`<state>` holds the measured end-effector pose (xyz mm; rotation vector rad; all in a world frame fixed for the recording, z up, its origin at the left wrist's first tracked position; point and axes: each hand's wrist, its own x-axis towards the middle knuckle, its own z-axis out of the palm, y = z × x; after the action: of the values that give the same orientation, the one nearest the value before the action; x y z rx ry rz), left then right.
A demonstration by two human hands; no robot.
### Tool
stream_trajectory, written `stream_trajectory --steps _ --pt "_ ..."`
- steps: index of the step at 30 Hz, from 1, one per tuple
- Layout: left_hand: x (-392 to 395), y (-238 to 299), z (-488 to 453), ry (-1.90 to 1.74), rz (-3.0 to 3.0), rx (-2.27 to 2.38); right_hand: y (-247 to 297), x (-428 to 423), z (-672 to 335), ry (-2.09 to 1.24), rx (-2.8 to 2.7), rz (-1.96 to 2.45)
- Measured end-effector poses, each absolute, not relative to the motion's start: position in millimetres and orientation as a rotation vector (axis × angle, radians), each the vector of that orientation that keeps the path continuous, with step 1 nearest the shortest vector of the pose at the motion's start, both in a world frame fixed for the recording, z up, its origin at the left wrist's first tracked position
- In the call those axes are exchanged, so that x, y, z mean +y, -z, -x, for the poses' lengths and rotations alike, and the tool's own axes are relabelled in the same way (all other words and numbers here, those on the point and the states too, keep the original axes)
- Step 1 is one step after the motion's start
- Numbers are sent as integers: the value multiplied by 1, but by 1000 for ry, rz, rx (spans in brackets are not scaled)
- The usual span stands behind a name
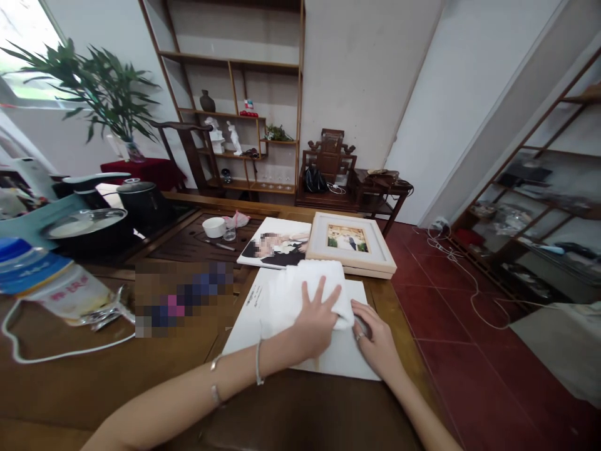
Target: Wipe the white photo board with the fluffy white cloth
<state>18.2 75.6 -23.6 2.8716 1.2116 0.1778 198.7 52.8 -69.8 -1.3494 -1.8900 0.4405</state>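
Observation:
My left hand (pixel 318 322) lies with spread fingers on a folded white cloth or tissue (pixel 286 294), pressing it onto a flat white board (pixel 248 332). Printed marks and a small code show near the board's left side. My right hand (pixel 378 344) rests at the right edge of this board. Its fingers are bent, their tips beside the cloth, and the thumb stands apart; a dark grey patch between them is unclear. Behind the cloth lie a photo print (pixel 277 241) and a pale framed wedding picture (pixel 350 241), which sits on another frame-like piece.
To the left are a blue-capped plastic package (pixel 61 282), a white cable (pixel 61 360), a glass-lidded pan (pixel 87 228) and a dark pot (pixel 141 197). A white bowl (pixel 214 227) stands on the tea tray (pixel 188 244). Red floor tiles (pixel 441 300) lie beyond the table's right edge.

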Motion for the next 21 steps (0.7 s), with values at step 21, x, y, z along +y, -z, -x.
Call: stream_trajectory --steps 21 --pt "68 13 -16 -87 -2885 1149 72 51 -198 -564 -1861 1382"
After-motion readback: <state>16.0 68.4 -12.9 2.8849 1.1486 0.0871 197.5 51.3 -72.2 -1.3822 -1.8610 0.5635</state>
